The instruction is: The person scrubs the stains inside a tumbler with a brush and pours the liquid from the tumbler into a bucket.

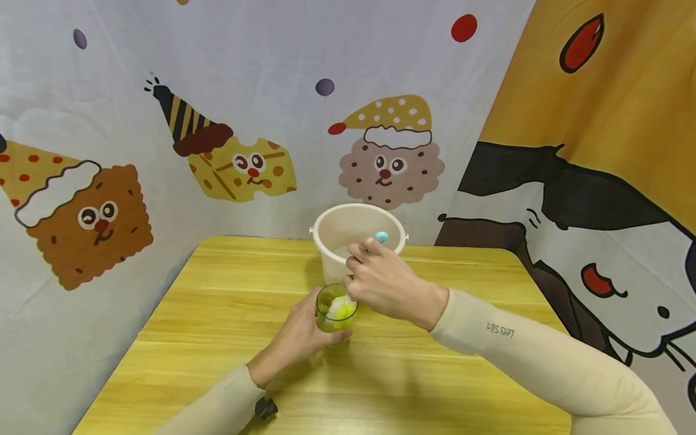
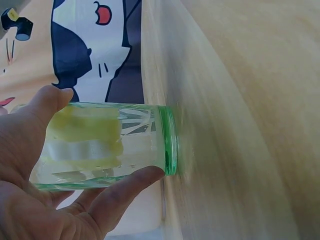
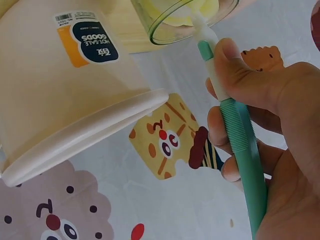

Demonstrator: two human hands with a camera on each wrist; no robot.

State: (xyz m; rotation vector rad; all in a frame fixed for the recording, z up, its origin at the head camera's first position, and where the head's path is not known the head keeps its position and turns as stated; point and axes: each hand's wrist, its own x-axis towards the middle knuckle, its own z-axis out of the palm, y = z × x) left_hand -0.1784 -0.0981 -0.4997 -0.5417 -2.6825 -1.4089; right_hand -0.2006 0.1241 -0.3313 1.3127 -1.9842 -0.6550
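clasping a green-tinted glass [image 2: 145, 142] in the left hand [image 1: 299, 332], with thumb and fingers curled around its sides, at or just above the wooden table [image 1: 228, 302]; cannot tell whether touching. gripping a teal-handled brush [image 3: 246, 167] between thumb and fingers of the right hand [image 1: 388, 283], with its yellow-and-white head [image 1: 341, 311] inside the glass. holding both just in front of a cream bucket [image 1: 331, 269].

The person's left sleeve [image 1: 217, 405] and right sleeve [image 1: 535, 356] are cream, long and close-fitting, with plain edges at the wrists. Small dark lettering [image 1: 500, 330], upside down in the head view, marks the right sleeve, which creases near the elbow. A compact black device [image 1: 265, 408] sits by the left sleeve's edge.
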